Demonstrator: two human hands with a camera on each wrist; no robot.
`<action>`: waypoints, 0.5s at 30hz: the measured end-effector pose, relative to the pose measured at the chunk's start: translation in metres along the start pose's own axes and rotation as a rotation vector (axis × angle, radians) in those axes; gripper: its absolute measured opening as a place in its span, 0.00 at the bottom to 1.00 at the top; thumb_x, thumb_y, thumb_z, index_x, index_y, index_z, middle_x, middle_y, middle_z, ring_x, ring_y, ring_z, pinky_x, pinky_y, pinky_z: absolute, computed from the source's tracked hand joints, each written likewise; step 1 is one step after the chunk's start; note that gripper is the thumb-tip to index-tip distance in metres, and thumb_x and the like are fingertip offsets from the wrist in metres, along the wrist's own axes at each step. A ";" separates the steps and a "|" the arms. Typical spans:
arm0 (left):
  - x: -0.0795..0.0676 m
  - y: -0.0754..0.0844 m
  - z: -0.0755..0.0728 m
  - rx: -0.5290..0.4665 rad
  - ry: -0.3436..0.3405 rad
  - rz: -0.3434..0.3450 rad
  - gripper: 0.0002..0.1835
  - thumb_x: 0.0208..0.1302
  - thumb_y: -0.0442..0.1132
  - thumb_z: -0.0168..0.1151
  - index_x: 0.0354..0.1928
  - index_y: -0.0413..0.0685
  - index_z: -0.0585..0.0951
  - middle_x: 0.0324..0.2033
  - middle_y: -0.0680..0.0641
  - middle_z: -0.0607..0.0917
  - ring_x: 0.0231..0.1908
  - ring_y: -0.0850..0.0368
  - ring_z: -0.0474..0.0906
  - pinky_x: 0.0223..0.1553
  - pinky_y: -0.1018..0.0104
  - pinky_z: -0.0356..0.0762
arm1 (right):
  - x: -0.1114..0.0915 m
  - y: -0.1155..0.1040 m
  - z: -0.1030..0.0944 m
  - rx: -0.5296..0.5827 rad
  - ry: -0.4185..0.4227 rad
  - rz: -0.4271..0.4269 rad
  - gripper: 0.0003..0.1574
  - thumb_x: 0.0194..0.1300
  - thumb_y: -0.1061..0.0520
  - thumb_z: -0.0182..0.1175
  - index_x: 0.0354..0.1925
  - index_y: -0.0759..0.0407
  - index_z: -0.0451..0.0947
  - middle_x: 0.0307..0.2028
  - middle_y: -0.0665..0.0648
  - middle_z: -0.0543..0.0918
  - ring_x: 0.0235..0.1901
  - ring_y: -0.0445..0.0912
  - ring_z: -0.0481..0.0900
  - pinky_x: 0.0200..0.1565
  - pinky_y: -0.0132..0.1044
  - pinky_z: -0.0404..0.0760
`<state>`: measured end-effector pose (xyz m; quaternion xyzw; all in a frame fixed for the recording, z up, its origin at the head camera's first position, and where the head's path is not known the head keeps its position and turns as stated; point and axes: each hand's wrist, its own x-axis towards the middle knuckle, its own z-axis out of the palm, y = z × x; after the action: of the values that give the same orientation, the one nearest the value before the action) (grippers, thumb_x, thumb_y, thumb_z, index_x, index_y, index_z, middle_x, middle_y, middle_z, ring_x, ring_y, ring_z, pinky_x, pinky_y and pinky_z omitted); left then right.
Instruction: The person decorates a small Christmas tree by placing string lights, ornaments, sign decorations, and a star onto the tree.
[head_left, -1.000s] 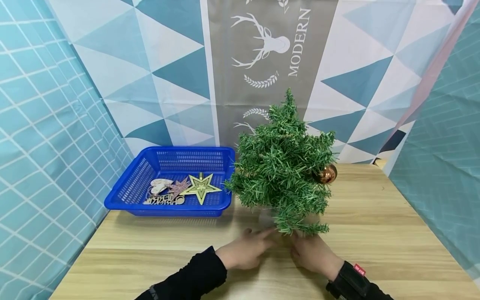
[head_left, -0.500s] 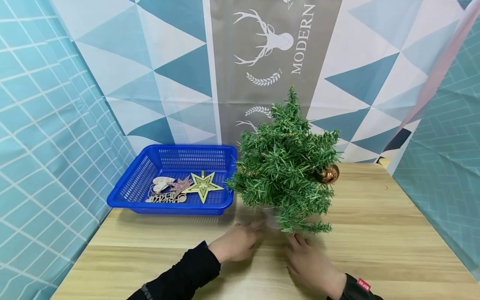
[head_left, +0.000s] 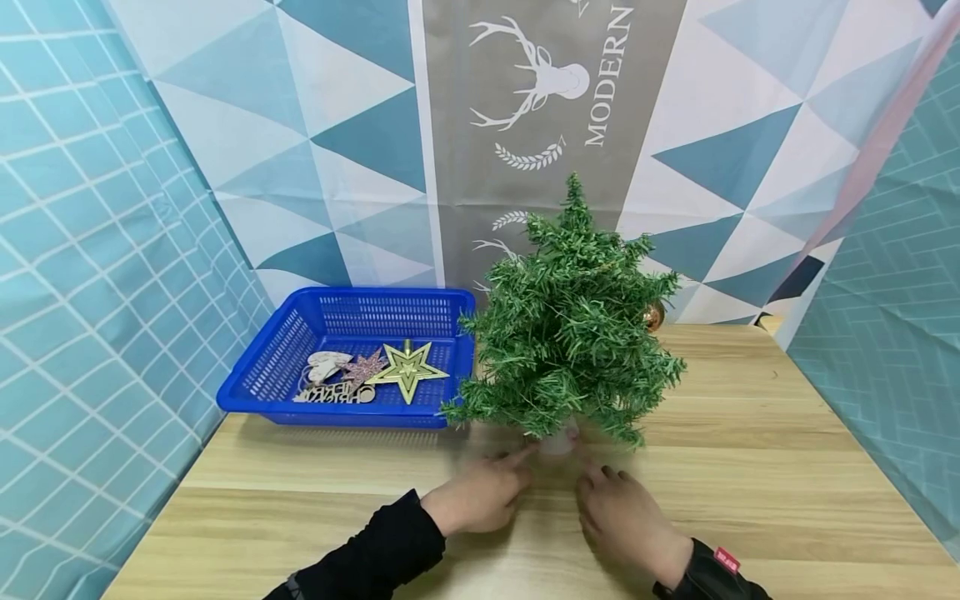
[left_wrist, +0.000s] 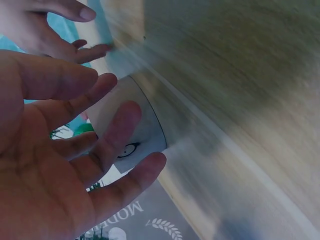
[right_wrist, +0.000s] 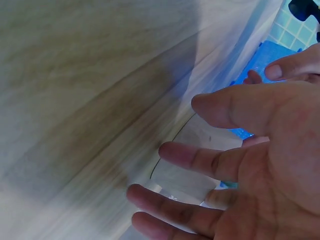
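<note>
A small artificial Christmas tree (head_left: 577,333) stands upright on the table, its pale pot (head_left: 557,442) mostly hidden under the lower branches. A shiny copper-coloured ball (head_left: 654,316) hangs at its right side, partly covered by green needles. My left hand (head_left: 486,493) is at the pot's left, index finger reaching to its side. On the other side my right hand (head_left: 626,515) points its fingers at the pot. Both wrist views show spread, fairly straight fingers close around the pale pot (left_wrist: 151,122), which bears a small dark-outlined eye shape in the left wrist view.
Left of the tree sits a blue plastic basket (head_left: 337,408). Inside lie a gold star (head_left: 407,371), a pink glittery star (head_left: 365,367), a white heart (head_left: 327,364) and a cut-out lettering piece (head_left: 333,392). A patterned cloth (head_left: 360,183) hangs behind the wooden table (head_left: 750,500).
The tree has turned on the spot, so the copper ball has gone from the right front toward the back. The right hand has drawn back a little from under the branches.
</note>
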<state>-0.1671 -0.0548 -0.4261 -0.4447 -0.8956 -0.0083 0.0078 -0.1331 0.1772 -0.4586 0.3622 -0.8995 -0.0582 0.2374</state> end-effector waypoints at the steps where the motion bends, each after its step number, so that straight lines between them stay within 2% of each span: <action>1: 0.000 0.000 0.001 -0.005 0.013 0.005 0.06 0.60 0.40 0.62 0.40 0.55 0.81 0.67 0.46 0.65 0.63 0.53 0.67 0.56 0.57 0.71 | 0.000 0.001 0.000 -0.002 0.007 0.002 0.15 0.47 0.55 0.67 0.26 0.59 0.70 0.34 0.60 0.76 0.20 0.45 0.71 0.20 0.33 0.69; 4: 0.000 0.001 0.002 -0.025 0.063 0.032 0.03 0.59 0.38 0.62 0.34 0.55 0.79 0.66 0.44 0.67 0.64 0.52 0.66 0.58 0.56 0.69 | 0.001 0.003 0.001 0.004 0.002 0.020 0.13 0.47 0.57 0.66 0.25 0.60 0.70 0.36 0.61 0.77 0.18 0.43 0.69 0.18 0.31 0.68; 8: 0.001 0.003 0.003 -0.039 0.109 0.059 0.03 0.60 0.37 0.61 0.31 0.54 0.78 0.65 0.44 0.69 0.62 0.52 0.68 0.55 0.58 0.72 | 0.004 0.005 0.000 0.017 -0.060 0.058 0.14 0.49 0.56 0.67 0.27 0.62 0.72 0.47 0.67 0.78 0.18 0.42 0.69 0.19 0.30 0.68; 12: 0.005 0.005 0.003 -0.076 0.105 0.069 0.03 0.65 0.39 0.59 0.33 0.53 0.79 0.66 0.45 0.68 0.62 0.51 0.68 0.51 0.59 0.75 | 0.007 0.006 -0.002 0.013 -0.112 0.095 0.15 0.51 0.55 0.66 0.30 0.67 0.76 0.51 0.73 0.76 0.21 0.46 0.74 0.22 0.34 0.74; 15: 0.008 0.006 0.003 -0.074 0.078 0.080 0.05 0.67 0.39 0.57 0.39 0.52 0.81 0.67 0.44 0.65 0.63 0.51 0.66 0.57 0.61 0.71 | 0.009 0.008 -0.002 0.021 -0.106 0.122 0.15 0.50 0.58 0.65 0.33 0.69 0.77 0.47 0.72 0.77 0.23 0.49 0.77 0.25 0.38 0.78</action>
<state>-0.1676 -0.0446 -0.4284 -0.4795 -0.8752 -0.0583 0.0269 -0.1424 0.1771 -0.4514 0.3058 -0.9317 -0.0532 0.1886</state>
